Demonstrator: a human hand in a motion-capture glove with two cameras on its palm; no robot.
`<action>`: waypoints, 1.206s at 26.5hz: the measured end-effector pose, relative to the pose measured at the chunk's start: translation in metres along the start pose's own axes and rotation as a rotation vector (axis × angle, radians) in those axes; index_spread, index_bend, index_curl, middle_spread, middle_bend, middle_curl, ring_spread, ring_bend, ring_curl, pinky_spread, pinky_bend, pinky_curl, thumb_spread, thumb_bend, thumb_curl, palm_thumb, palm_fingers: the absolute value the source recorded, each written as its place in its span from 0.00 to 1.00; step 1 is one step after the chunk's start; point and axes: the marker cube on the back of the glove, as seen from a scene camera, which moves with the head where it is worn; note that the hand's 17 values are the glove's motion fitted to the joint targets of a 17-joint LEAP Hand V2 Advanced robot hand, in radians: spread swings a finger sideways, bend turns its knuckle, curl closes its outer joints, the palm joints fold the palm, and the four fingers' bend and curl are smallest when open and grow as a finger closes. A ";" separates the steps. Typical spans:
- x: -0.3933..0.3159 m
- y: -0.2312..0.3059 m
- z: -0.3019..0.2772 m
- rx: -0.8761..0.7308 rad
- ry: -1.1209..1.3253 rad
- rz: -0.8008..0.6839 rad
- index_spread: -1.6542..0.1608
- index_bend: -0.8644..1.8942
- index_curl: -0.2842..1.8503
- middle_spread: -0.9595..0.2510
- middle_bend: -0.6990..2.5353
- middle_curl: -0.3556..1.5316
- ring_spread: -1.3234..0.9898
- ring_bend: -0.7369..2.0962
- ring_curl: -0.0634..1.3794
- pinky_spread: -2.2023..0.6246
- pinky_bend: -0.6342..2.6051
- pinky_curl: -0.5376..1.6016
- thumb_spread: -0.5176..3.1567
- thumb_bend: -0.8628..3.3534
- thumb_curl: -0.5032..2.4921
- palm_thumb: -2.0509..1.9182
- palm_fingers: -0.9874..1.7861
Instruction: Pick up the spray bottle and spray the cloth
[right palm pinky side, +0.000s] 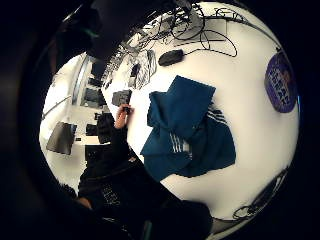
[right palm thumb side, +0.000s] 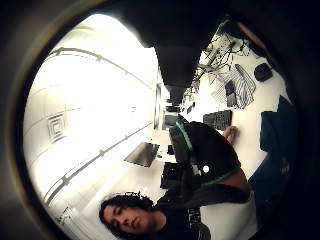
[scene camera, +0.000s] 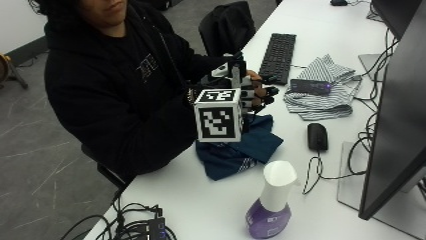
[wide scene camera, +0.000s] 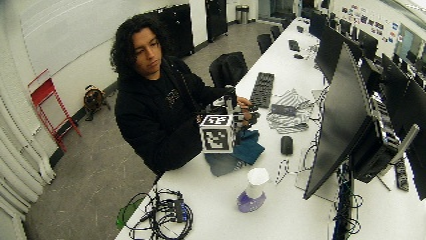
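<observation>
Surface: white desk (scene camera: 200, 205)
Bottle: purple spray bottle (scene camera: 269, 210), white trigger head, upright
Cloth: crumpled dark-blue cloth (scene camera: 233, 147)
Hand: gloved right hand (scene camera: 256, 95) mostly hidden; finger state unclear

Long white table (scene camera: 200, 200), grey floor (scene camera: 40, 165)

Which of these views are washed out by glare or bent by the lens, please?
Thumb side palm view: the bright wall and ceiling are blown out, and the cloth is a dim strip at the edge. Little finger side palm view: the table bulges into a dome and glares white, with the bottle squeezed at the rim. Outside view: evenly lit, bottle and right hand plain.
</observation>
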 end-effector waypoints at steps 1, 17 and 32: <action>0.001 0.000 -0.004 0.013 -0.007 0.002 0.71 0.36 0.22 0.80 0.29 0.36 0.55 0.40 0.25 0.82 0.33 0.41 0.45 0.21 0.26 0.65 0.53; 0.016 0.028 -0.130 0.352 -0.101 0.036 0.73 0.37 0.25 0.81 0.29 0.37 0.55 0.40 0.26 0.83 0.30 0.40 0.46 0.20 0.27 0.67 0.57; 0.060 0.014 -0.171 0.592 0.033 0.190 0.73 0.35 0.25 0.81 0.28 0.38 0.55 0.40 0.27 0.82 0.30 0.41 0.46 0.20 0.28 0.67 0.60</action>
